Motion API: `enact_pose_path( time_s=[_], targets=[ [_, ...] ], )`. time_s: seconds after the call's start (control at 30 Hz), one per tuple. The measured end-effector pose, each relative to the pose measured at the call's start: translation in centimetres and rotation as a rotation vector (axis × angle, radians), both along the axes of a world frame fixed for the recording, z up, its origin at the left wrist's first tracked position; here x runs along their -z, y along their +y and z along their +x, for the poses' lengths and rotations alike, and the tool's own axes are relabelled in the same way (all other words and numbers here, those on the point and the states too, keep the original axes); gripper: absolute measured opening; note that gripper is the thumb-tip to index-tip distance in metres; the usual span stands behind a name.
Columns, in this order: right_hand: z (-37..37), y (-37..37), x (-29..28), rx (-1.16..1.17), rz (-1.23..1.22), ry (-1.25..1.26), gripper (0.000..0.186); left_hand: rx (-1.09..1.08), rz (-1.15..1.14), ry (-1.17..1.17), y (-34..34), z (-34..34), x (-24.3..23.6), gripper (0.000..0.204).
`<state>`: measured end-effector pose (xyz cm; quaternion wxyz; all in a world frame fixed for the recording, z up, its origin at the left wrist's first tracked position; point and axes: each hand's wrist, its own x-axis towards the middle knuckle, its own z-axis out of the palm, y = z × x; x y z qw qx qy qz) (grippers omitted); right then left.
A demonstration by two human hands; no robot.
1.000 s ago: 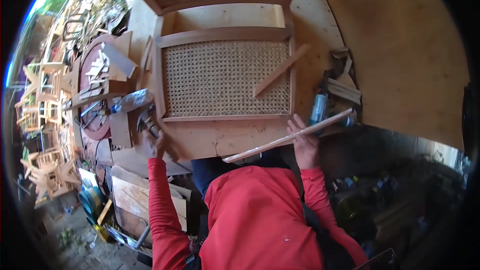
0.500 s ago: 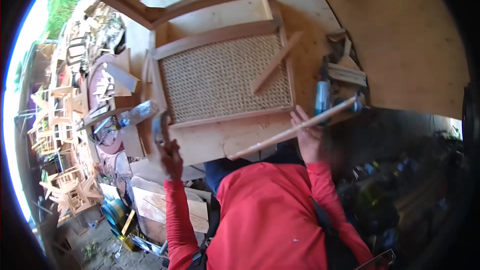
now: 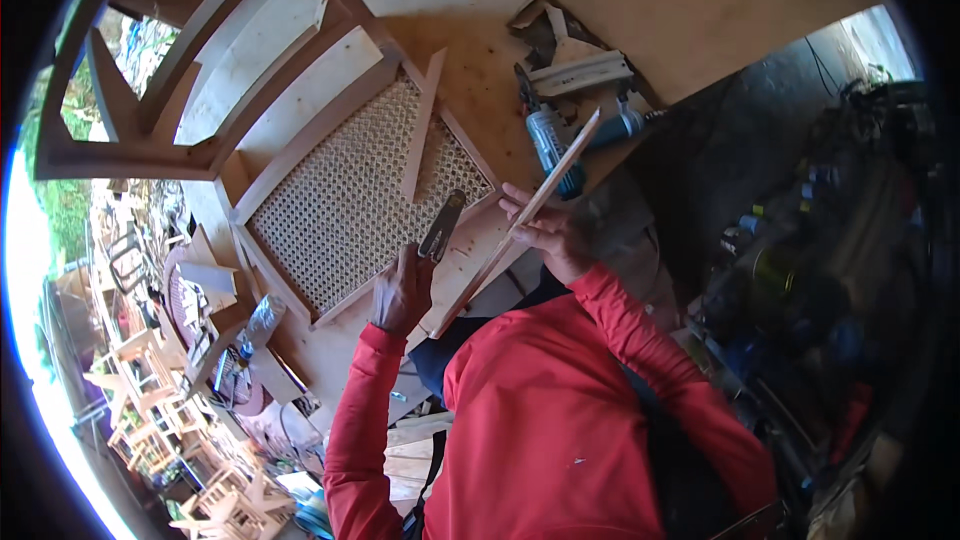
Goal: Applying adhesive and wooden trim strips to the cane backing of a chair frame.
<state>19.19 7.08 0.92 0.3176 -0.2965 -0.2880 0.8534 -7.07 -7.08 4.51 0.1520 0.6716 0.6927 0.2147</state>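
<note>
In my left hand [image 3: 402, 290] is a flat, oblong dark tool [image 3: 441, 225], upright above the panel's near edge; its exact kind is unclear. My right hand [image 3: 560, 240] is closed on a long thin wooden strip [image 3: 505, 242], thumb and fingers on either side. The strip slants from my lap side up toward the far right. Beyond both hands lies a wooden chair frame [image 3: 312, 145] with a woven cane panel [image 3: 335, 200]. A short loose wooden slat [image 3: 425, 130] rests across the panel's right part.
Right of the chair frame, a teal power tool [image 3: 548, 140] and a second blue tool [image 3: 615, 125] lie near wood offcuts [image 3: 580, 73] on the bench [image 3: 470, 40]. A clear plastic bottle [image 3: 264, 320] is at left. Stacked wooden chairs [image 3: 150, 390] stand farther left.
The view has turned, so the bench and chair frame appear rotated. My left hand has brought its tool rightward, closer to the strip. My right hand's fingers have closed more around the strip.
</note>
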Motion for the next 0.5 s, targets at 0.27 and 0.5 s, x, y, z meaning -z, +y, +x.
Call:
enact_pose_path(
  time_s=[0.27,0.5],
  targets=[
    [0.0,-0.5,1.5,-0.017,0.025,-0.011,0.068,0.011,-0.075,0.06,2.2,0.5,0.5,0.022],
    [-0.2,-0.8,1.8,-0.014,0.046,-0.017,0.063,0.092,-0.151,0.075,3.1,-0.5,0.5,0.032]
  ],
)
